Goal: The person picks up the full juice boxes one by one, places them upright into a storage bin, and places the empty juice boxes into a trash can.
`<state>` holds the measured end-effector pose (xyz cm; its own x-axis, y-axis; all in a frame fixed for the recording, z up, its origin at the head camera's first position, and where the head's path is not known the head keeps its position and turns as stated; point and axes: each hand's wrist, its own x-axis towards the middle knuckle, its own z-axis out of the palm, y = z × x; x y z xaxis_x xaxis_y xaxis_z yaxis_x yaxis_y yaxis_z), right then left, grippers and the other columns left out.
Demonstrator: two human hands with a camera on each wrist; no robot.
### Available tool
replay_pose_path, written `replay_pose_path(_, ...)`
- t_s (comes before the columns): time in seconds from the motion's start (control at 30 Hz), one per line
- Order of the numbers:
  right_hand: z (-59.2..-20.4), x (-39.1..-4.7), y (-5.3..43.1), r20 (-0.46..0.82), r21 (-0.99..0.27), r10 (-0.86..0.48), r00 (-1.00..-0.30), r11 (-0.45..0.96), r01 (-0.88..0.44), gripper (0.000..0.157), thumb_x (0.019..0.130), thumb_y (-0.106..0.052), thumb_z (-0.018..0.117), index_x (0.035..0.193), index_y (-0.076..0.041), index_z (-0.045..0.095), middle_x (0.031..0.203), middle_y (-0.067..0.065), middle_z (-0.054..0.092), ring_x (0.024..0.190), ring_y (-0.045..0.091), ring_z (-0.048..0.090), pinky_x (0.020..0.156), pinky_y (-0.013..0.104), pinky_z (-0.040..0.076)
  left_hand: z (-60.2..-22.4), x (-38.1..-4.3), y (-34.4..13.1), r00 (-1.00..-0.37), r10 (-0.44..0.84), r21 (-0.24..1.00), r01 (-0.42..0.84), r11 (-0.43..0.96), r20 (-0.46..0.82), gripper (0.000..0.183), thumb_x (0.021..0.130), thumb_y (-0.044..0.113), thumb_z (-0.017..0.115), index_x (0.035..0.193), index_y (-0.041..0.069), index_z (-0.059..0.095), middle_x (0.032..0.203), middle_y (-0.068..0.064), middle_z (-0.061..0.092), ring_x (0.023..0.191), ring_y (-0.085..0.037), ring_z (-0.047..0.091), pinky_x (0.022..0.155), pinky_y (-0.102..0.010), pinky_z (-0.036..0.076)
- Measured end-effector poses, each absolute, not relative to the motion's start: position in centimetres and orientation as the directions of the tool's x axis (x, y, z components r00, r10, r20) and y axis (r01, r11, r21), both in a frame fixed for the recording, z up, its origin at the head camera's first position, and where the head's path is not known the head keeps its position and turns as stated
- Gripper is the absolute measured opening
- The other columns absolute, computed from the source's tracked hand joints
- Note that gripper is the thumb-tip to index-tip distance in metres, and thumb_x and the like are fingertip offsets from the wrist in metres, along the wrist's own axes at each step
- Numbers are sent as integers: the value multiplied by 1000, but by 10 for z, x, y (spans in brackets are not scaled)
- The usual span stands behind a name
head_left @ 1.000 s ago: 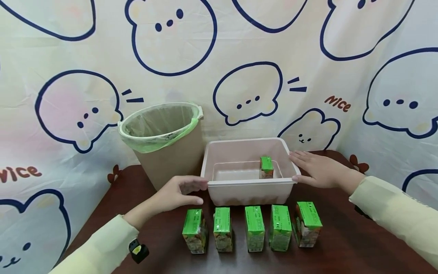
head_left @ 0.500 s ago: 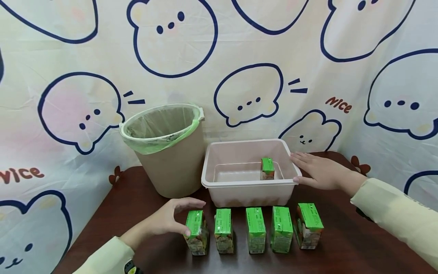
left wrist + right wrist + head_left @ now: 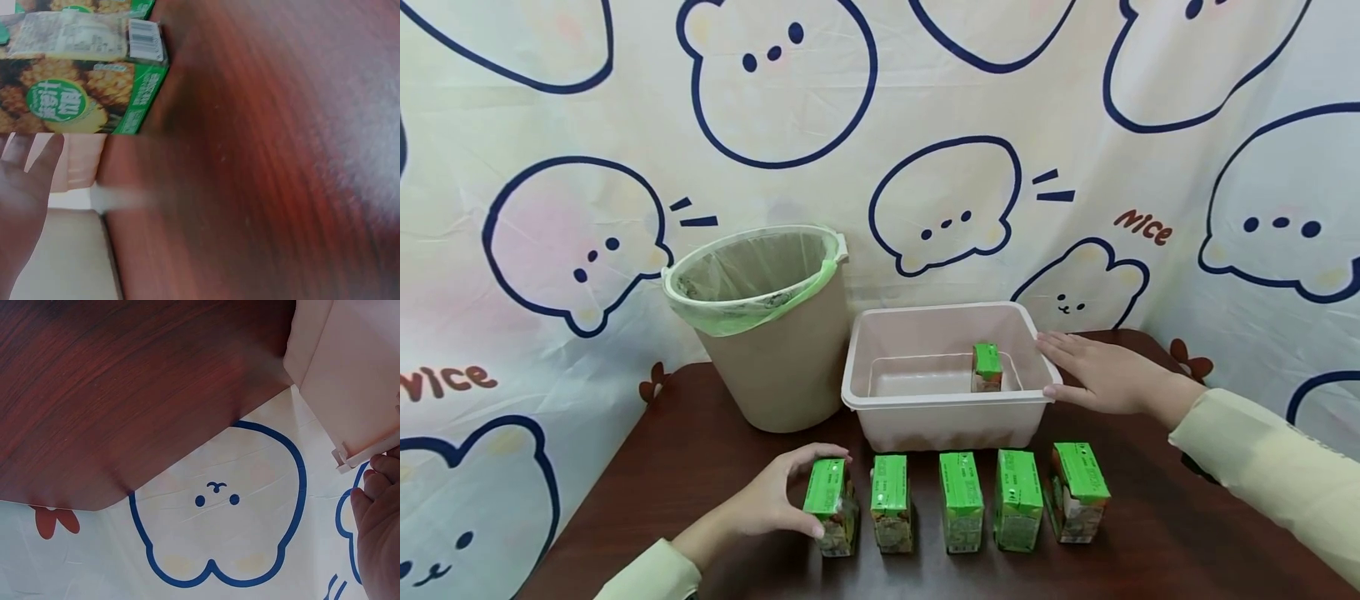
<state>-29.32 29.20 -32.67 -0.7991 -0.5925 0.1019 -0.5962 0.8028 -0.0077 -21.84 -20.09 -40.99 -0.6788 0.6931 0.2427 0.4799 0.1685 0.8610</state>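
Note:
At the left end of a row of juice cartons, my left hand (image 3: 769, 498) reaches round the leftmost juice carton (image 3: 835, 508). Its thumb lies against the near corner and its fingers curl past the far side. In the left wrist view this juice carton (image 3: 69, 94) shows a pineapple print, and my fingers (image 3: 45, 159) meet its side. My right hand (image 3: 1105, 372) rests with straight fingers on the right rim of a pale pink plastic bin (image 3: 951, 417). The right wrist view has the right hand (image 3: 381, 531) at the bin's edge (image 3: 369, 450). One green-topped carton (image 3: 986, 367) stands inside the bin.
Several more green-topped juice cartons (image 3: 961, 502) stand in front of the bin. Behind on the left is a beige trash can (image 3: 775, 358) with a green liner. A cartoon-print cloth (image 3: 940, 100) hangs behind the dark wooden table (image 3: 692, 450).
My left hand has come down from the bin's left front corner to the leftmost carton and closed round it. My right hand stays on the bin rim.

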Motion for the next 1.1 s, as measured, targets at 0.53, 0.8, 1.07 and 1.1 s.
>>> replay_pose_path(0.53, -326, -292, 291, 100, -14, -591, -800, 803, -595, 84, 94, -62, 46, 152, -3, 30, 155, 19, 30, 139, 40, 30, 106, 61, 31, -413, -212, -191, -689, 661, 853, 502, 142, 295, 71, 72, 6, 84, 135, 11, 53, 126, -6, 62, 113, -21, 58, 95, -28, 46)
replay_pose_path(0.8, -327, -293, 293, 99, -19, -589, -802, 805, -593, 84, 94, -62, 46, 152, -4, 30, 155, 19, 30, 139, 40, 30, 105, 61, 31, -412, -211, -190, -725, 632, 861, 477, 175, 274, 67, 73, 7, 84, 133, 13, 55, 122, -5, 64, 109, -21, 60, 92, -30, 48)
replay_pose_path(1.07, -328, -295, 294, 106, -16, -594, -797, 801, -599, 84, 94, -62, 47, 152, -4, 30, 155, 19, 30, 139, 40, 31, 105, 61, 33, -405, -213, -193, -715, 633, 858, 491, 154, 296, 66, 74, 5, 82, 133, 11, 56, 122, -7, 65, 106, -22, 62, 87, -30, 51)
replay_pose_path(1.1, -328, -295, 294, 104, -18, -593, -798, 801, -598, 84, 94, -62, 47, 152, -4, 29, 155, 19, 29, 139, 39, 30, 105, 61, 33, -403, -214, -194, -714, 631, 855, 497, 153, 302, 66, 73, 5, 82, 133, 10, 56, 122, -7, 65, 105, -22, 62, 87, -30, 52)
